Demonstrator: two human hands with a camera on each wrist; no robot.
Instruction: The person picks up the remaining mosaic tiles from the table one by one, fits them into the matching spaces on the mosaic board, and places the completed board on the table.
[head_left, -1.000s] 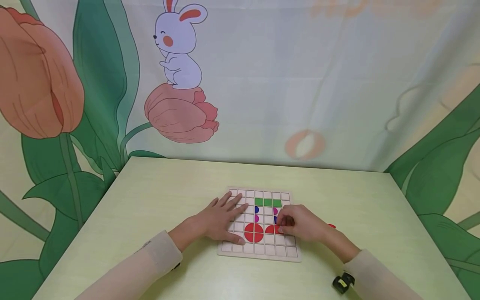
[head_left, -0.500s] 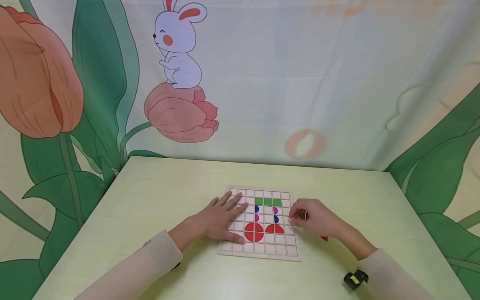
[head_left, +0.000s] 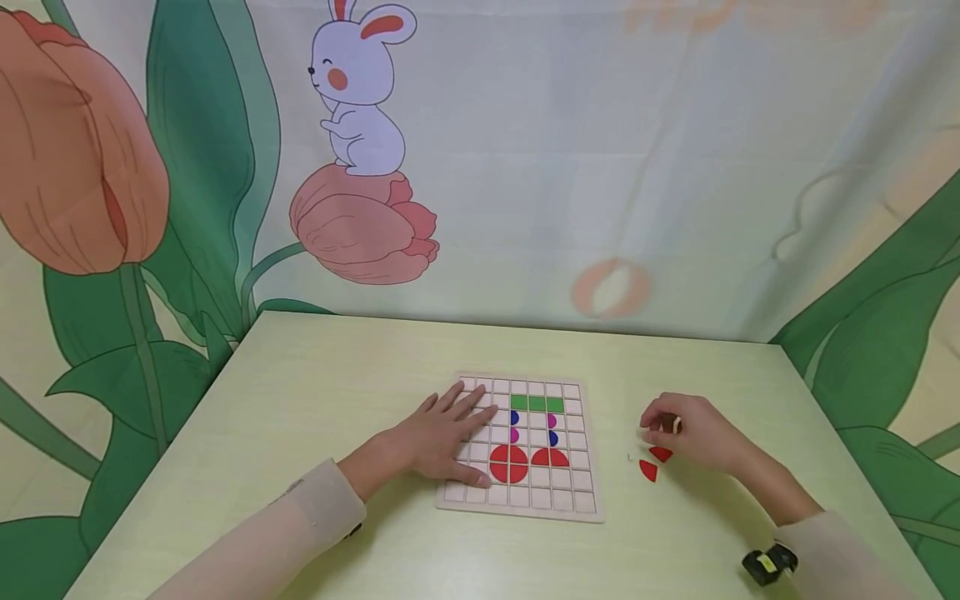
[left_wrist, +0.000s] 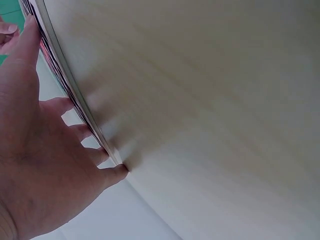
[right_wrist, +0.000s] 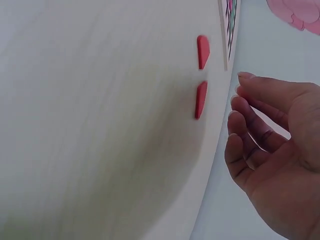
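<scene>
Resting on a pale, flat board [head_left: 538, 498] ruled into squares: a left hand [head_left: 442, 439], fingers straight and splayed. Beyond the board's right edge, over a smooth, faintly grained table [head_left: 360, 375]: a right hand [head_left: 688, 429], fingers loosely curled, nothing visible between the tips. Near those fingertips, on the table — two flat red wedges [head_left: 648, 472], round-edged, just beside each other and apart from the board. On the grid: a quartered red disc [head_left: 517, 473], a red half-disc [head_left: 557, 459], three green squares [head_left: 537, 403], small blue and magenta half-circles [head_left: 513, 435]. Behind — a softly creased cloth [head_left: 487, 167], printed with tulips and a rabbit.
</scene>
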